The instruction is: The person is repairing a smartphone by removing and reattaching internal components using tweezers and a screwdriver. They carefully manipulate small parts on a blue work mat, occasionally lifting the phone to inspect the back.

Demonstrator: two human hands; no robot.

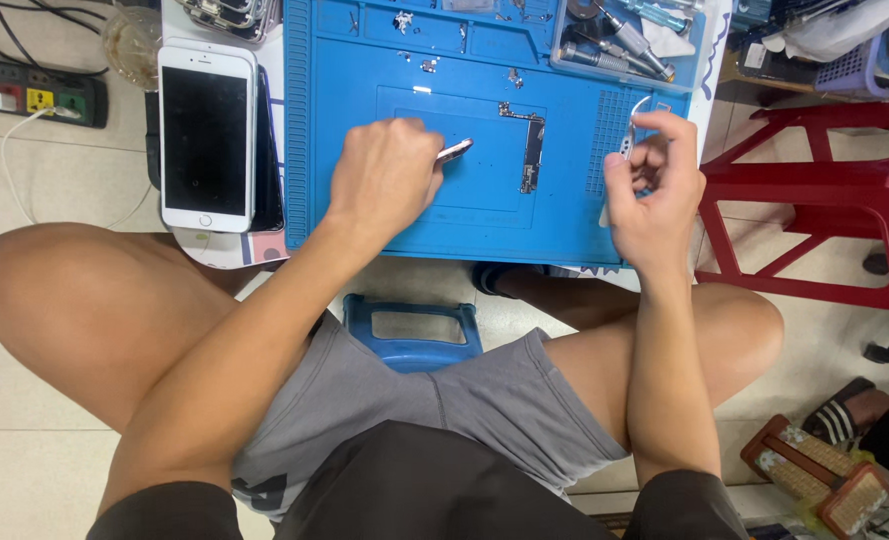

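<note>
My left hand (384,178) rests on the blue work mat (364,90), closed on a slim metal tool (454,152) whose tip points right toward a narrow dark circuit board (532,155) lying on the mat. The tip stops a little short of the board. My right hand (652,185) hovers at the mat's right edge, fingers pinched on silver tweezers (632,125) that curve upward above the thumb. Small screws and metal bits (429,65) lie scattered on the mat's upper part.
A white smartphone (206,135) lies face up left of the mat. Screwdrivers sit in a tray (619,45) at top right. A red plastic stool (824,195) stands to the right, a power strip (34,92) on the floor left, a blue stool (414,330) beneath me.
</note>
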